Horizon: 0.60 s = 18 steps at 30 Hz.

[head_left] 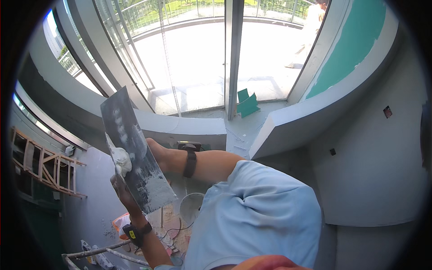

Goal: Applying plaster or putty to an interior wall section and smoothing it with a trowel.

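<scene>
A wide, rectangular steel trowel (135,143) tilts across the left middle, smeared with white plaster, thickest toward its lower end. My right hand (156,154), its arm reaching leftward and strapped in black, grips it from behind; the fingers are mostly hidden by the blade. On the near left, my left hand (122,191) is closed around a narrow plastering tool, seen nearly edge-on, whose handle I cannot make out. A thick lump of white plaster (121,162) sits on that tool, against the trowel's left edge.
A curved white ledge (180,124) runs below the windows, with a bent green piece (247,103) by the window post (231,58). Below are a bucket (191,204), a wooden frame (45,164) and a metal rail (99,251). A person (312,27) stands outside.
</scene>
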{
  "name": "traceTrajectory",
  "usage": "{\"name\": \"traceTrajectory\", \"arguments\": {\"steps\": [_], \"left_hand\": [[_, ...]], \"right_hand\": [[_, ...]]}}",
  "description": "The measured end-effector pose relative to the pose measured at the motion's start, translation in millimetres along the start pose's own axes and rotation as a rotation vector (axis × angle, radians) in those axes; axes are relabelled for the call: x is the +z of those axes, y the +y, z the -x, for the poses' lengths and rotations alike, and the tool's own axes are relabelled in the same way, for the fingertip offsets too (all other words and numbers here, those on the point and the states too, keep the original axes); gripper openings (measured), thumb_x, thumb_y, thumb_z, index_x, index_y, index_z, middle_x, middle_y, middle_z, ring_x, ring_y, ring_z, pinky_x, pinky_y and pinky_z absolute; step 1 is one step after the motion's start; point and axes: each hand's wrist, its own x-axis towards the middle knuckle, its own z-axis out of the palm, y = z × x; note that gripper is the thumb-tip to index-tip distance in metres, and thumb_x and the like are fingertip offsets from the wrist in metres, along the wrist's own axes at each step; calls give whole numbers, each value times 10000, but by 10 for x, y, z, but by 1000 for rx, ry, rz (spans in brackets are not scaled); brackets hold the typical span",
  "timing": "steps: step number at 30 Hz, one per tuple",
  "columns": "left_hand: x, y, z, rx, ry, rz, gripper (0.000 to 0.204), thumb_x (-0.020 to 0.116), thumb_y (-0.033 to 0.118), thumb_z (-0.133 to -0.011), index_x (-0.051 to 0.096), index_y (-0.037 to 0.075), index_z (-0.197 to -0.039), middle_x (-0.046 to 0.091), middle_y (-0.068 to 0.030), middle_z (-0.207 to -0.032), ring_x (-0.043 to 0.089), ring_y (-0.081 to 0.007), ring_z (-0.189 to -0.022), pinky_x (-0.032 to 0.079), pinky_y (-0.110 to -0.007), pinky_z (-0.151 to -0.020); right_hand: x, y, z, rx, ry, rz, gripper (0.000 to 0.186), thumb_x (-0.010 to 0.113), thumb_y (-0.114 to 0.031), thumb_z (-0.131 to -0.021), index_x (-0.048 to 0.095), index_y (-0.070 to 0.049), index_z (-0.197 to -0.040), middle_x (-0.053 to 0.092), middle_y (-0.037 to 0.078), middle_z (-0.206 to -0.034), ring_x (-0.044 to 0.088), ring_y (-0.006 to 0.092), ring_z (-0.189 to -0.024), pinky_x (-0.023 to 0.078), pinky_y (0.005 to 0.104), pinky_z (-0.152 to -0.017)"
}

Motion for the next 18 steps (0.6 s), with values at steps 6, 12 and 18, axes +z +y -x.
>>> {"name": "traceTrajectory", "arguments": {"steps": [6, 12, 18], "left_hand": [[-178, 239, -180, 271, -31, -309, 396, 544, 56, -842, 493, 55, -1235, 535, -152, -946, 572, -279, -817, 482, -347, -663], [-636, 343, -239, 256, -71, -545, 490, 594, 48, -783, 494, 148, -1252, 522, -75, -859, 588, -239, -704, 508, -356, -589], [-891, -27, 149, -103, -82, -768, 386, 488, 150, -876, 434, 82, -1252, 547, -132, -933, 595, -318, -783, 492, -397, -632]], "right_hand": [[-355, -108, 19, -242, 52, 192, 432, 388, -340, -921, 471, 18, -1148, 570, 147, -1051, 598, 243, -919, 512, 359, -792], [-426, -126, 99, -166, 163, 192, 425, 391, -340, -925, 470, 8, -1155, 564, 140, -1055, 590, 238, -927, 510, 351, -791], [-207, -389, 73, -241, 136, 296, 418, 395, -340, -928, 468, -2, -1162, 558, 134, -1059, 581, 232, -935, 508, 342, -790]]}}
